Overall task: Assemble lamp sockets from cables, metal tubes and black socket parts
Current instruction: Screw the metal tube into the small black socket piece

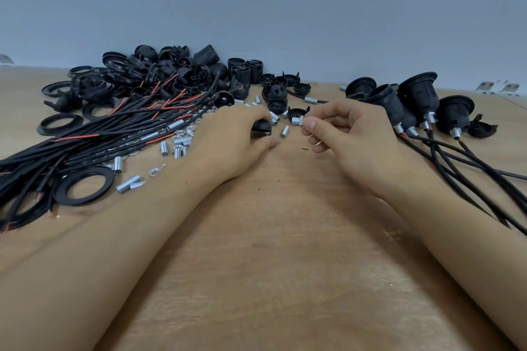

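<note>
My left hand curls over a black dome-shaped socket cap on the wooden table and grips it. My right hand pinches a short metal tube between thumb and forefinger, just right of the cap. A bundle of black cables with red inner wires lies to the left. Loose metal tubes and nuts are scattered beside my left wrist. A heap of black socket parts sits at the back left.
Several assembled sockets with cables trailing toward me lie at the right. Black rings rest at the left, near the cable ends. A grey wall closes the table's far edge. Bare wood stretches between my forearms.
</note>
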### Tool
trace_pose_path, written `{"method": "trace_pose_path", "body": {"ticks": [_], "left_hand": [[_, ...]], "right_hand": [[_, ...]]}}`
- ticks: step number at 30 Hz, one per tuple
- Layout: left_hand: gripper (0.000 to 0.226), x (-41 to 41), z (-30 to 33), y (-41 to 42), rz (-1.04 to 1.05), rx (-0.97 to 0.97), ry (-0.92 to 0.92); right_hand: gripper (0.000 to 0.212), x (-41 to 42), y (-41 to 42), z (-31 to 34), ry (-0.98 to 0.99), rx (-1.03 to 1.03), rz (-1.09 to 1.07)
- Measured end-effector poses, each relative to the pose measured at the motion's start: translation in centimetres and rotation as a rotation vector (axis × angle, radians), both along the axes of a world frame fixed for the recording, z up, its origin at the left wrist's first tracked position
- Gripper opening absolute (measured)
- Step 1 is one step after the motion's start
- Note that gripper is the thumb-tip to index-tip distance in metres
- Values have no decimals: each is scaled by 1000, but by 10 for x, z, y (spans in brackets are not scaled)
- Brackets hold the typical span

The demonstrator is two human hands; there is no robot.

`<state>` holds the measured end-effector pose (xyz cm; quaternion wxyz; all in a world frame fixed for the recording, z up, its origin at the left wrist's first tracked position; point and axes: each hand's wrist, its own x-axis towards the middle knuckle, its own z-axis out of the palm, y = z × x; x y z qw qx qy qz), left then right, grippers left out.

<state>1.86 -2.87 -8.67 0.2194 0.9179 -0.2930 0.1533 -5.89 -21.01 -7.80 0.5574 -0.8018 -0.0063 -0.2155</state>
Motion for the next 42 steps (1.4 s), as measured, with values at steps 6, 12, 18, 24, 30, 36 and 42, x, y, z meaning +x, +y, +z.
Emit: {"method": "trace_pose_path", "body": {"ticks": [6, 12, 18, 24, 30, 36, 42], "left_hand": [[37, -4, 4, 1, -93, -445, 75], [38, -18, 10, -7, -200, -582, 74], [46, -25, 8, -10, -363, -534, -38], [53, -23, 6, -5, -400, -606, 111], [41, -24, 5, -1, -402, -653, 234], [26, -28, 6, 0, -491, -652, 239], [48, -30, 8, -1, -441, -806, 620]], "right_hand": [[13, 0, -1, 2, -64, 34, -24], [15, -6, 1, 9, -199, 18, 5], [18, -10, 4, 8, -221, -165, 5], [26, -12, 4, 10, -285, -256, 46], [27, -12, 3, 10, -297, -257, 51], [24, -12, 2, 10, -291, -183, 81], [27, -15, 5, 11, -310, -212, 121]]}}
